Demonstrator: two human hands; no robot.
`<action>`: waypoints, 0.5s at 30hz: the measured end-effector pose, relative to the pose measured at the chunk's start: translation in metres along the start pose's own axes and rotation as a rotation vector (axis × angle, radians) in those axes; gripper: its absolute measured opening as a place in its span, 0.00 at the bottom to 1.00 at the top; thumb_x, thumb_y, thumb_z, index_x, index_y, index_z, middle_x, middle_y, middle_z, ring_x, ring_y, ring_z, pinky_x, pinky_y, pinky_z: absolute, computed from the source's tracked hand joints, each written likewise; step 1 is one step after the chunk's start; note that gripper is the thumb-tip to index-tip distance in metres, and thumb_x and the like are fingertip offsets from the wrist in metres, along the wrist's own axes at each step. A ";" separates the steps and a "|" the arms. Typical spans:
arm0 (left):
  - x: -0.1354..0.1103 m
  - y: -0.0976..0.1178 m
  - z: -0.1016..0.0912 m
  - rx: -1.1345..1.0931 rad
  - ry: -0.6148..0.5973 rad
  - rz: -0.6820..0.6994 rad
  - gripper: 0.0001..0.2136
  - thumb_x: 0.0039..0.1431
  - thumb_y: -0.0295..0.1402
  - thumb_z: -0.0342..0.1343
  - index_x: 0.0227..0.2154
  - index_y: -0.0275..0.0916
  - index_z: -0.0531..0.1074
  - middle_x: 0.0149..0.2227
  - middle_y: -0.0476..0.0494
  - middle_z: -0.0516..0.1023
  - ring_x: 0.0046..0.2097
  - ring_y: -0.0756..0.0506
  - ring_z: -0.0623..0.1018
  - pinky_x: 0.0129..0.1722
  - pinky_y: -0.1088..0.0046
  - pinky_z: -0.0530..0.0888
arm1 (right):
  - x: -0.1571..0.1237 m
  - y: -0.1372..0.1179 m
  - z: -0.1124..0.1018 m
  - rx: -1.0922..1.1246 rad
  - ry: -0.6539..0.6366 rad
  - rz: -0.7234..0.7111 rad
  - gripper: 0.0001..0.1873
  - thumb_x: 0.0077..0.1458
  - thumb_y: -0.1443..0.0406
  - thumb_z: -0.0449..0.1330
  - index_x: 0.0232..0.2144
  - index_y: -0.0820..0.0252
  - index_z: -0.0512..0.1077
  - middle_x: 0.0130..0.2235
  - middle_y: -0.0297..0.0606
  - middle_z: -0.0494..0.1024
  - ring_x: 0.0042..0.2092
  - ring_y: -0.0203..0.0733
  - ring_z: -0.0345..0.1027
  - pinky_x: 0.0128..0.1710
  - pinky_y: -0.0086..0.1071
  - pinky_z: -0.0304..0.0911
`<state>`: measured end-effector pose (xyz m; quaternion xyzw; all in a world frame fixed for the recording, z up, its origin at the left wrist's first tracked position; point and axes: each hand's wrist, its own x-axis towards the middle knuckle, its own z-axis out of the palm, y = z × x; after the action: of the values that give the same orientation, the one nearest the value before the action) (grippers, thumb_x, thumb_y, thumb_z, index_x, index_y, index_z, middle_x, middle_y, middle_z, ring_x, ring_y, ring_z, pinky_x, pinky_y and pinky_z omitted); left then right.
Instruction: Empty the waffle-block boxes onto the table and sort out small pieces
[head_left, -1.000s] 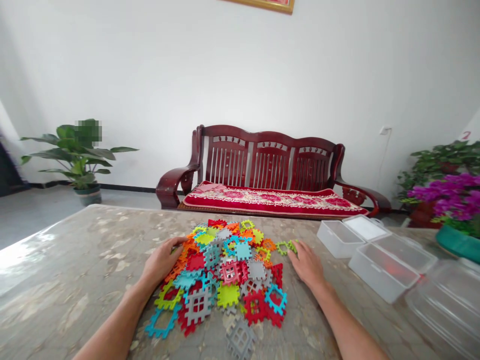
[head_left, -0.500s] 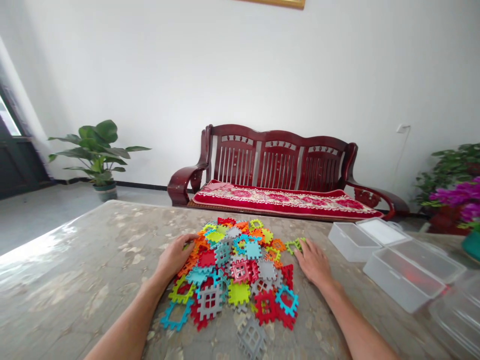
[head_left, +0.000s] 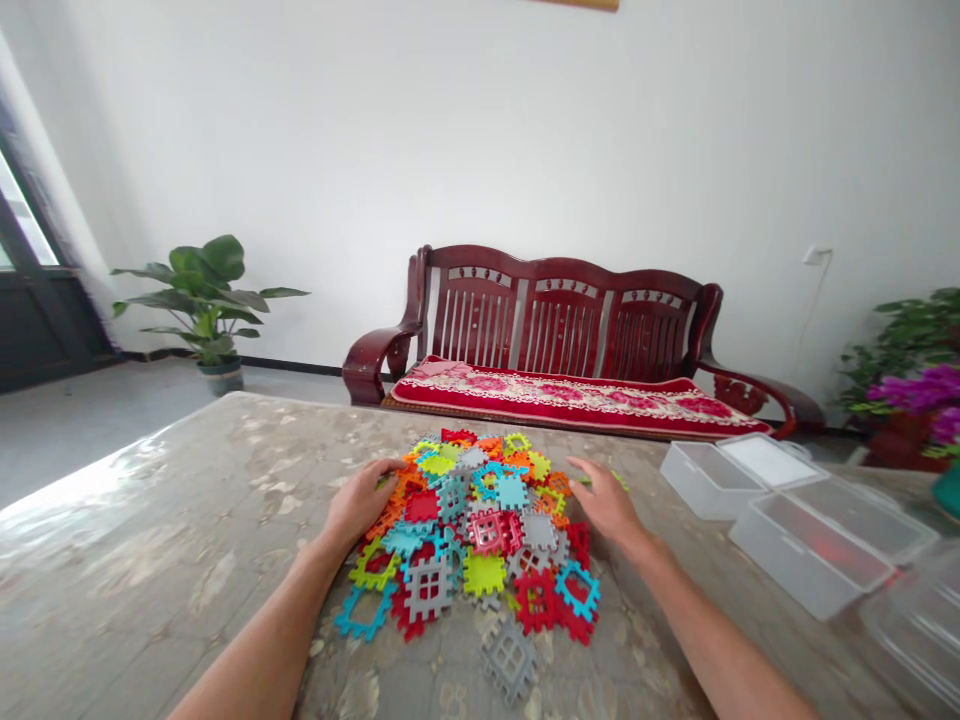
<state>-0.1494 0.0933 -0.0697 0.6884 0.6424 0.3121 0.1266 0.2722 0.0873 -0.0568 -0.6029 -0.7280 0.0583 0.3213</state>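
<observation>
On patterned grey-brown tabletop [head_left: 187,550], heap of multicoloured notched plastic tiles [head_left: 484,573], between bare left hand [head_left: 361,500], against heap's left edge, and bare right hand [head_left: 610,503], just beside right edge, hands well apart, grips unclosed.

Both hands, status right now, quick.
Left hand: fingers curved at the left edge of the colorful pile; cannot tell whether it holds a piece.
Right hand: open, beside the pile's right edge.
</observation>
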 end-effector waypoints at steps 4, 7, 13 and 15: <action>0.001 0.000 0.000 0.002 0.002 -0.006 0.17 0.58 0.37 0.47 0.45 0.45 0.78 0.50 0.46 0.81 0.51 0.42 0.78 0.53 0.67 0.71 | 0.023 -0.024 0.009 -0.015 -0.116 -0.085 0.30 0.50 0.67 0.59 0.58 0.62 0.68 0.59 0.48 0.72 0.60 0.50 0.65 0.63 0.44 0.55; 0.001 -0.002 0.001 0.006 0.002 -0.002 0.17 0.58 0.37 0.47 0.45 0.45 0.77 0.49 0.46 0.81 0.51 0.42 0.78 0.53 0.67 0.71 | 0.033 -0.042 0.010 -0.101 -0.191 -0.137 0.28 0.49 0.67 0.62 0.54 0.61 0.71 0.57 0.47 0.73 0.58 0.52 0.66 0.60 0.43 0.58; 0.004 -0.008 0.002 -0.005 -0.001 0.008 0.18 0.57 0.40 0.47 0.45 0.45 0.77 0.48 0.47 0.81 0.50 0.43 0.79 0.52 0.68 0.72 | 0.029 -0.061 0.010 -0.215 -0.183 -0.137 0.20 0.51 0.69 0.59 0.47 0.56 0.75 0.50 0.43 0.79 0.52 0.49 0.70 0.55 0.39 0.62; 0.004 -0.009 0.002 -0.008 -0.005 0.007 0.18 0.57 0.41 0.47 0.45 0.45 0.77 0.48 0.47 0.82 0.50 0.43 0.79 0.51 0.69 0.72 | 0.027 -0.056 0.009 -0.170 -0.139 -0.110 0.21 0.51 0.68 0.61 0.49 0.55 0.75 0.51 0.42 0.79 0.52 0.49 0.71 0.55 0.39 0.62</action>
<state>-0.1553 0.0991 -0.0748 0.6907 0.6385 0.3134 0.1302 0.2186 0.1003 -0.0270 -0.5816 -0.7827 0.0205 0.2205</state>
